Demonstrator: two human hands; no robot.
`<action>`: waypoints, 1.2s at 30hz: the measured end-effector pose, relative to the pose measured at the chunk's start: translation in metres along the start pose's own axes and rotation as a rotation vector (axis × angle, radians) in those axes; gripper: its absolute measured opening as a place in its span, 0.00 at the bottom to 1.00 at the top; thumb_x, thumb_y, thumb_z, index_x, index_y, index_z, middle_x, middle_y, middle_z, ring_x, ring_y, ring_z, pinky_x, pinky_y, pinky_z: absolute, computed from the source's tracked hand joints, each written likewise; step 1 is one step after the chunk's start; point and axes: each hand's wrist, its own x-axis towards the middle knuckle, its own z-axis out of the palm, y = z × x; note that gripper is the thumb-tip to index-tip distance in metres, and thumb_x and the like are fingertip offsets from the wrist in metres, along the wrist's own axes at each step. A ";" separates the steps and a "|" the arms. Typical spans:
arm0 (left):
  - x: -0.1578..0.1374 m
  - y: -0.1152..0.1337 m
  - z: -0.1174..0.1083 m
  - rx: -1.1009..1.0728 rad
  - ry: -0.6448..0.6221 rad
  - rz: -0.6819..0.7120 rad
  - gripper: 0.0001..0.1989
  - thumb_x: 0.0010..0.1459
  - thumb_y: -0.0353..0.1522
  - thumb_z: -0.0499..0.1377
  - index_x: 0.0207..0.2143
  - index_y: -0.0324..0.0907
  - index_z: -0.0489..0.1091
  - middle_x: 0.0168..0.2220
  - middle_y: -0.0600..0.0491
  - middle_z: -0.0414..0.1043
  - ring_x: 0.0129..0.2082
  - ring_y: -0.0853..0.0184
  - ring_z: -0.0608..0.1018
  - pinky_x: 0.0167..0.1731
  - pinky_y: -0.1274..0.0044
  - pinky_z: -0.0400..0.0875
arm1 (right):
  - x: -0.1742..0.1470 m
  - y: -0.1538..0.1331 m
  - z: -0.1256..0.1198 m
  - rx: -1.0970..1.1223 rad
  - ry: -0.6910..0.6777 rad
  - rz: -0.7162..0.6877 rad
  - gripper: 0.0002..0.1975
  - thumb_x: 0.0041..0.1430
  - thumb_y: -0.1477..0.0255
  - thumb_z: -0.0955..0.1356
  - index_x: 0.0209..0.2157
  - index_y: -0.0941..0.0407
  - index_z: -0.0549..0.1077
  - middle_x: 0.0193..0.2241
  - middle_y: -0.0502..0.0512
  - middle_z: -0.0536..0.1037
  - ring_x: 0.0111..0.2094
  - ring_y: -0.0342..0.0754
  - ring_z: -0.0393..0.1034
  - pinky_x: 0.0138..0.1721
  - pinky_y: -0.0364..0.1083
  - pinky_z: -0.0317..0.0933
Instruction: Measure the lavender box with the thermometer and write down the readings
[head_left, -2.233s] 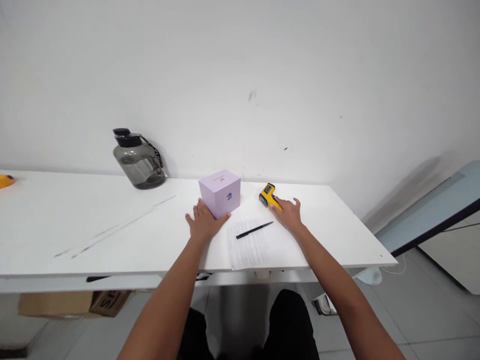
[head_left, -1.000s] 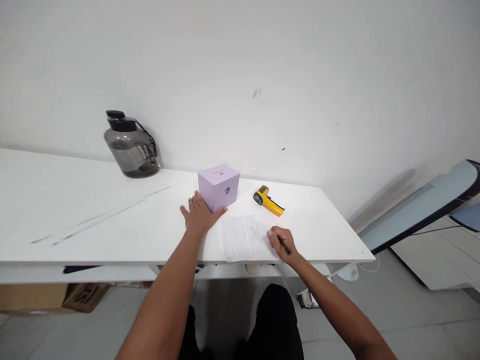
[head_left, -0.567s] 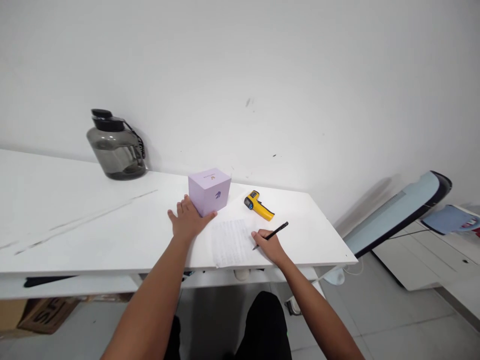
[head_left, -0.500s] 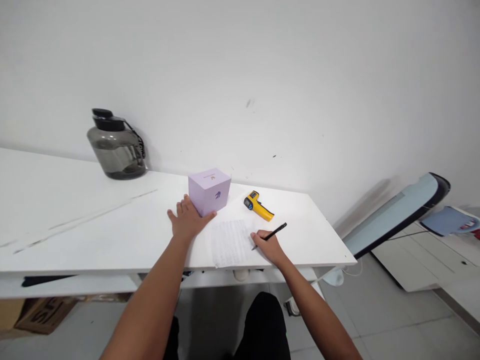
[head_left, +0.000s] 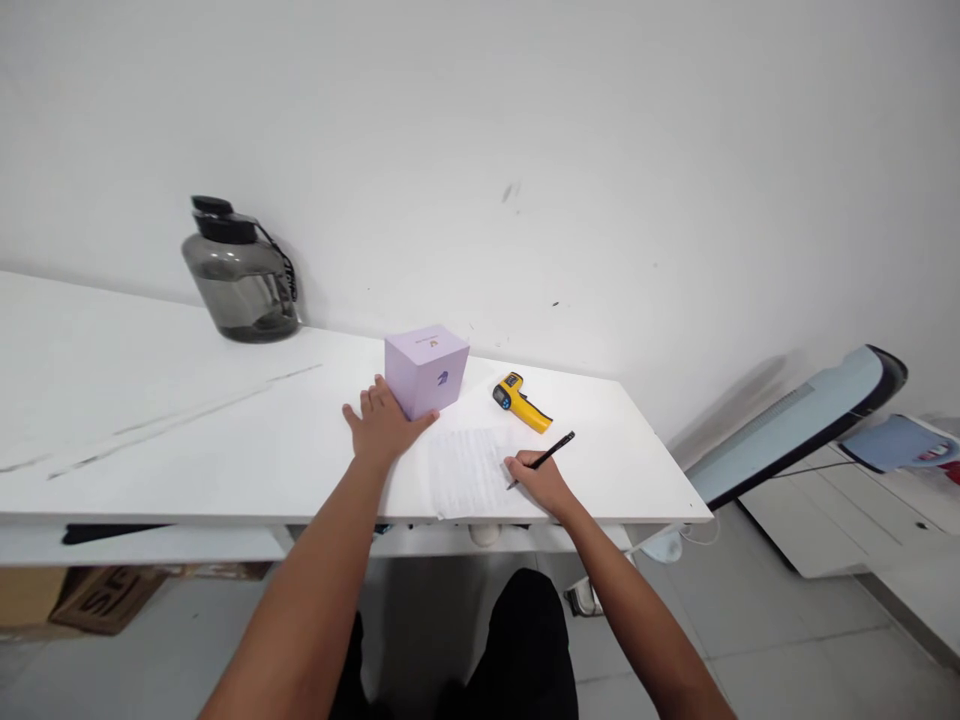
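Observation:
My right hand grips a black pen, its tip down at the right side of a sheet of paper with faint lines of writing. Fingers spread, my left hand lies on the table against the lower front corner of a lilac box. The thumb reaches along the box's front face, which bears a small dark purple mark. Right of the box, a yellow and black infrared thermometer rests on its side behind the paper.
A large grey see-through water jug with a black lid stands at the back left of the white table, near the wall. A tilted pale panel with a dark edge is off the table's right end. Below sits a cardboard box.
The view has shifted slightly, so the things on the table appear a little higher and further right. Both hands keep nearly the same places, pen and box included.

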 end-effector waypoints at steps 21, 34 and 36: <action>0.001 -0.002 0.003 -0.056 0.043 0.008 0.59 0.51 0.59 0.54 0.70 0.27 0.37 0.70 0.28 0.46 0.72 0.42 0.47 0.67 0.48 0.36 | -0.001 -0.006 0.000 -0.024 0.052 0.004 0.21 0.53 0.56 0.65 0.16 0.53 0.57 0.16 0.45 0.55 0.23 0.43 0.52 0.26 0.43 0.48; 0.000 -0.001 0.002 -0.045 0.043 0.012 0.58 0.52 0.59 0.51 0.70 0.28 0.36 0.70 0.28 0.47 0.72 0.42 0.46 0.67 0.49 0.36 | -0.001 -0.003 0.001 -0.025 0.096 -0.001 0.21 0.52 0.57 0.65 0.16 0.52 0.54 0.17 0.45 0.53 0.23 0.43 0.49 0.26 0.44 0.47; -0.001 0.000 0.001 -0.041 0.029 0.011 0.58 0.52 0.60 0.51 0.70 0.28 0.36 0.70 0.29 0.46 0.72 0.43 0.46 0.67 0.49 0.36 | -0.001 -0.003 0.001 -0.029 0.092 0.001 0.21 0.52 0.57 0.65 0.16 0.52 0.55 0.17 0.45 0.53 0.23 0.43 0.49 0.26 0.44 0.47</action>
